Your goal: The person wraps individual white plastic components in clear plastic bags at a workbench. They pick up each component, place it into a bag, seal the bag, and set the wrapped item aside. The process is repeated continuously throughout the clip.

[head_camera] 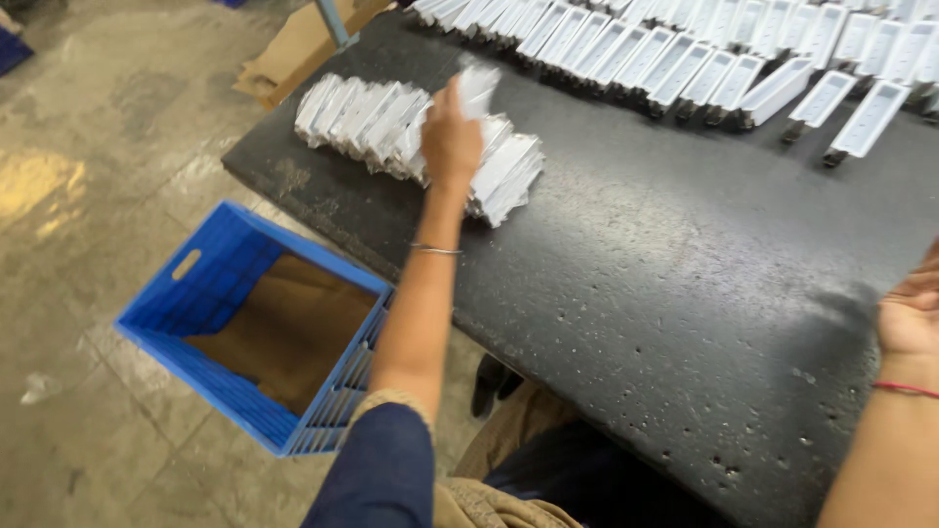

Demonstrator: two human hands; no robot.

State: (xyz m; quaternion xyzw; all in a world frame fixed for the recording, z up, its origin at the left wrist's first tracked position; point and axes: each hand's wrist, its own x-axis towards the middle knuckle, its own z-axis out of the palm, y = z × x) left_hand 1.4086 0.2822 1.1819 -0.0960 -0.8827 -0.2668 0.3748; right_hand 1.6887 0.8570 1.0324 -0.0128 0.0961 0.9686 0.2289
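My left hand [451, 137] reaches out over a row of stacked white flat parts [377, 117] lying on the dark table [636, 293]. Its fingers are closed on one white part [477, 86], lifted just above the row. My right hand [912, 311] rests at the right edge of the view, fingers spread flat on the table, holding nothing. A thin bracelet sits on my left wrist and a red thread on my right wrist.
A long line of white tray-shaped parts [724, 59] runs along the table's far side. A blue plastic crate [230, 323] lined with brown cardboard stands on the concrete floor, left of the table. Cardboard sheets [293, 49] lie on the floor beyond.
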